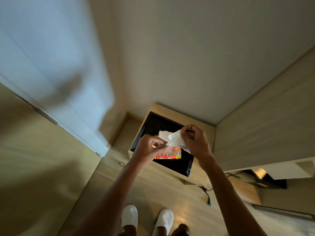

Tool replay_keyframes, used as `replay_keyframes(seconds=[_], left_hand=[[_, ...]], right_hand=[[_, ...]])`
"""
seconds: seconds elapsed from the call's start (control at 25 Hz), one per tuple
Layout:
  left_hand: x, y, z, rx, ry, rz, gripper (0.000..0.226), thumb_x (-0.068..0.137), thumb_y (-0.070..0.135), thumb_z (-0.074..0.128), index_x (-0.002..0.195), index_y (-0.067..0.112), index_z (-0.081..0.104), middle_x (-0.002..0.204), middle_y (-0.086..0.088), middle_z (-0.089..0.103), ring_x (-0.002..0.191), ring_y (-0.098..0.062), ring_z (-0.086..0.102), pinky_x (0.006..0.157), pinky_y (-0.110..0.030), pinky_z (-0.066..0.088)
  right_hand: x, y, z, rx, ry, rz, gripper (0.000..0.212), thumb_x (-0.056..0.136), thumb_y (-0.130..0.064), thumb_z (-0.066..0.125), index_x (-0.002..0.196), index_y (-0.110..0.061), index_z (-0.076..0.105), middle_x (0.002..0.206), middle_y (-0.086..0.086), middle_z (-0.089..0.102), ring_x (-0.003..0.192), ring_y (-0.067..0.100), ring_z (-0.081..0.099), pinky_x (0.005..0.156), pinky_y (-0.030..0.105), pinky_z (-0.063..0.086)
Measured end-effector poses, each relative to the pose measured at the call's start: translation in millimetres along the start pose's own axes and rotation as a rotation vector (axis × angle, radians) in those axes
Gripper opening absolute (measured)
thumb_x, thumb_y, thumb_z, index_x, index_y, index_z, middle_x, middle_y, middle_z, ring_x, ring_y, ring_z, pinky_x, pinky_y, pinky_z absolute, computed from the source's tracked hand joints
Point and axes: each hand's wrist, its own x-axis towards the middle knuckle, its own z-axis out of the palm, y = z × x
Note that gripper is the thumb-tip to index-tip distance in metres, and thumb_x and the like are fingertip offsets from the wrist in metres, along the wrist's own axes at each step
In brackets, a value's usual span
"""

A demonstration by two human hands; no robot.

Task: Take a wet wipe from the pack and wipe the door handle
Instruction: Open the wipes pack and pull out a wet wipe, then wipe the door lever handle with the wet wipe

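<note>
A colourful pack of wet wipes (167, 153) with a white lid lies on a black tray (175, 165) atop a low wooden cabinet. A white wet wipe (176, 141) is stretched just above the pack between both hands. My left hand (150, 148) pinches its left end; my right hand (194, 141) pinches its upper right end. The door (51, 65) stands at the left, blurred; its handle cannot be made out.
The low wooden cabinet (201, 128) sits in the corner of two pale walls. A black cable with a plug (207, 195) lies on the wooden floor to the right. A small round door stop (121, 164) is on the floor. My white slippers (146, 218) are below.
</note>
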Motion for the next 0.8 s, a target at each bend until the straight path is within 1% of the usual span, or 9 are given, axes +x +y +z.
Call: replay_keyframes(seconds=[0.12, 0.28, 0.4, 0.52, 0.56, 0.64, 0.72, 0.76, 0.8], left_hand=[[-28, 45, -32, 0.021, 0.027, 0.031, 0.009, 0.069, 0.026, 0.082, 0.078, 0.026, 0.079, 0.066, 0.015, 0.073, 0.065, -0.002, 0.068, 0.066, -0.025, 0.053], [-63, 100, -70, 0.034, 0.016, 0.077, 0.009, 0.074, 0.024, 0.079, 0.078, 0.016, 0.077, 0.072, 0.006, 0.075, 0.067, 0.001, 0.067, 0.065, -0.012, 0.05], [-90, 130, -92, -0.033, 0.122, 0.028, 0.008, 0.077, 0.016, 0.071, 0.074, 0.009, 0.069, 0.065, 0.001, 0.07, 0.058, -0.002, 0.06, 0.057, -0.011, 0.045], [-112, 148, -110, -0.054, 0.236, 0.015, 0.009, 0.079, 0.014, 0.065, 0.074, 0.007, 0.063, 0.066, -0.013, 0.068, 0.058, -0.007, 0.054, 0.053, -0.014, 0.042], [-121, 151, -116, -0.047, 0.28, 0.013, 0.008, 0.08, 0.016, 0.063, 0.075, 0.01, 0.063, 0.066, -0.01, 0.069, 0.056, -0.005, 0.054, 0.052, -0.012, 0.041], [-139, 154, -124, -0.047, 0.375, -0.01, 0.009, 0.082, 0.022, 0.06, 0.076, 0.016, 0.061, 0.053, 0.001, 0.064, 0.048, 0.0, 0.048, 0.047, -0.008, 0.037], [-160, 152, -128, -0.091, 0.469, -0.043, 0.009, 0.085, 0.027, 0.059, 0.078, 0.021, 0.06, 0.045, 0.01, 0.056, 0.044, 0.0, 0.047, 0.045, -0.008, 0.036], [-173, 151, -127, -0.138, 0.521, -0.069, 0.01, 0.086, 0.032, 0.06, 0.08, 0.024, 0.06, 0.049, 0.011, 0.059, 0.048, 0.0, 0.051, 0.048, -0.012, 0.041], [-185, 146, -126, -0.198, 0.567, -0.094, 0.011, 0.085, 0.038, 0.06, 0.082, 0.027, 0.061, 0.057, 0.008, 0.064, 0.056, -0.004, 0.058, 0.054, -0.021, 0.049]], right_hand=[[-25, -34, -13, -0.013, -0.039, 0.003, 0.009, 0.095, -0.013, 0.056, 0.1, -0.011, 0.063, 0.093, 0.006, 0.067, 0.067, 0.008, 0.061, 0.047, 0.013, 0.045], [-56, -75, -17, -0.094, -0.166, 0.007, 0.017, 0.098, -0.021, 0.051, 0.1, -0.016, 0.067, 0.094, 0.007, 0.067, 0.061, 0.005, 0.063, 0.042, 0.014, 0.042], [-82, -105, -21, -0.072, -0.395, -0.058, 0.022, 0.098, -0.028, 0.049, 0.101, -0.022, 0.07, 0.087, 0.001, 0.07, 0.064, 0.001, 0.064, 0.051, 0.018, 0.048], [-97, -129, -19, -0.087, -0.583, -0.17, 0.019, 0.086, -0.031, 0.069, 0.104, -0.025, 0.071, 0.088, -0.004, 0.074, 0.076, 0.007, 0.07, 0.063, 0.021, 0.054], [-100, -136, -15, -0.118, -0.593, -0.216, 0.019, 0.082, -0.03, 0.074, 0.1, -0.024, 0.072, 0.086, -0.005, 0.075, 0.075, 0.007, 0.07, 0.063, 0.019, 0.053], [-105, -148, -5, -0.108, -0.569, -0.271, 0.005, 0.084, -0.024, 0.072, 0.085, -0.019, 0.074, 0.067, -0.012, 0.071, 0.06, 0.0, 0.064, 0.055, 0.011, 0.046], [-108, -155, 2, -0.1, -0.571, -0.317, 0.015, 0.089, -0.019, 0.066, 0.076, -0.019, 0.073, 0.055, -0.017, 0.065, 0.053, -0.007, 0.057, 0.054, 0.007, 0.041], [-112, -157, 5, -0.084, -0.609, -0.316, 0.017, 0.089, -0.016, 0.065, 0.075, -0.019, 0.074, 0.055, -0.015, 0.066, 0.054, -0.006, 0.058, 0.056, 0.009, 0.043], [-116, -159, 7, -0.059, -0.657, -0.315, 0.015, 0.088, -0.017, 0.065, 0.077, -0.017, 0.075, 0.059, -0.009, 0.069, 0.056, 0.0, 0.062, 0.059, 0.016, 0.047]])
